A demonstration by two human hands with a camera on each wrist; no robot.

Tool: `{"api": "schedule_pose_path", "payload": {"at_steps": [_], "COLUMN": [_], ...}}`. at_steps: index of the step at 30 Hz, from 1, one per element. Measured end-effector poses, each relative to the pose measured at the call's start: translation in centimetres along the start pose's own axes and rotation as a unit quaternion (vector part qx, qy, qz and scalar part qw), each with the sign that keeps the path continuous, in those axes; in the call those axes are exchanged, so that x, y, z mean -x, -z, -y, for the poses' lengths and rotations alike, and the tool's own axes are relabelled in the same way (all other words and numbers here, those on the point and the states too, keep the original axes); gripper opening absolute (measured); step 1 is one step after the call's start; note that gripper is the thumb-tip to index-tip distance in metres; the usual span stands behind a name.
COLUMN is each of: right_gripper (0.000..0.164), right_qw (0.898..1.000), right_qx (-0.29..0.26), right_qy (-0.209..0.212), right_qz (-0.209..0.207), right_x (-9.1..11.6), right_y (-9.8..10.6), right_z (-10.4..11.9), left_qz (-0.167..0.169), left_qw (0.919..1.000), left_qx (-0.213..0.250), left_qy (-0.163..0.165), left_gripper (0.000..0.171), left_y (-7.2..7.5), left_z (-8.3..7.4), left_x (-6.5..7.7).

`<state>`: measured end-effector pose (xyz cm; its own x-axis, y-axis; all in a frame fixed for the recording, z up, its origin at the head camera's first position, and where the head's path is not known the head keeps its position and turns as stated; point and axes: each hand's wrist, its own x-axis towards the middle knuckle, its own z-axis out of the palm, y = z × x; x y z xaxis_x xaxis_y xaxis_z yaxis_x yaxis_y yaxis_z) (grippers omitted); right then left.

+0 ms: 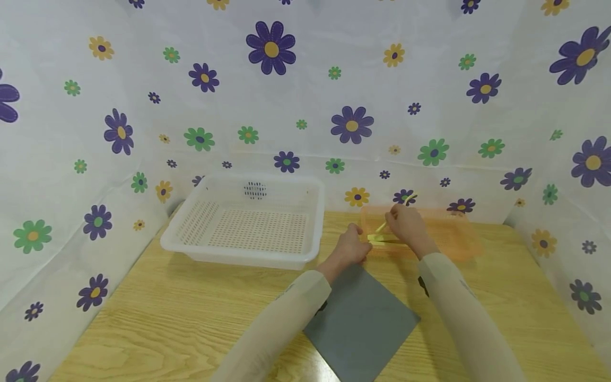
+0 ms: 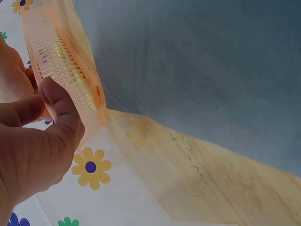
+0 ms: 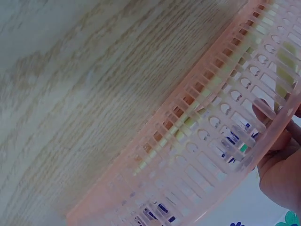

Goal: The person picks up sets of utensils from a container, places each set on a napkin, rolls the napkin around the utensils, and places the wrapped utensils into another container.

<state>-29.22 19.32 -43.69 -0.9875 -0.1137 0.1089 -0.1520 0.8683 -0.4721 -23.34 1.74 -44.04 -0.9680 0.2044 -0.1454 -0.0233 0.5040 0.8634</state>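
Note:
An orange slotted plastic basket [image 1: 448, 233] stands at the back right of the wooden table. My left hand [image 1: 350, 245] is at its left end, and in the left wrist view the thumb and finger pinch the basket's rim. Over the basket's left part, my right hand [image 1: 408, 225] holds a thin yellow stick-like piece [image 1: 410, 199], tilted, one end rising above the fist and the other pointing down into the basket. Flat yellow pieces [image 1: 382, 242] lie inside the basket. Their exact kind cannot be made out. The right fingertips are partly hidden behind the basket wall in the right wrist view.
A larger white slotted basket [image 1: 241, 259] stands at the back left. A dark grey square board [image 1: 365, 323] lies turned cornerwise on the table [image 1: 191, 318], partly under my left forearm. Flower-printed white sheeting [image 1: 305, 95] encloses the back and sides.

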Motion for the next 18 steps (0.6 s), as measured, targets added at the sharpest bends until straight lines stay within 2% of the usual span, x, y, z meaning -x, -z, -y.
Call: {"api": "schedule_pose_path", "payload": {"at_steps": [8, 18], "right_gripper": [0.03, 0.027], "right_qw": [0.996, 0.992], "right_qx": [-0.076, -0.106], "right_qy": [-0.03, 0.0], "right_qz": [-0.033, -0.064], "right_x": [0.5, 0.7], "right_y": [0.3, 0.5], "right_z": [0.6, 1.9], "left_qz": [0.0, -0.004], "left_qw": [1.0, 0.9998], "left_qx": [-0.001, 0.016], "left_qy": [-0.002, 0.009], "left_gripper": [0.041, 0.04], "left_y": [0.0, 0.2], "left_z": [0.1, 0.0], "left_x": [0.0, 0.3]}}
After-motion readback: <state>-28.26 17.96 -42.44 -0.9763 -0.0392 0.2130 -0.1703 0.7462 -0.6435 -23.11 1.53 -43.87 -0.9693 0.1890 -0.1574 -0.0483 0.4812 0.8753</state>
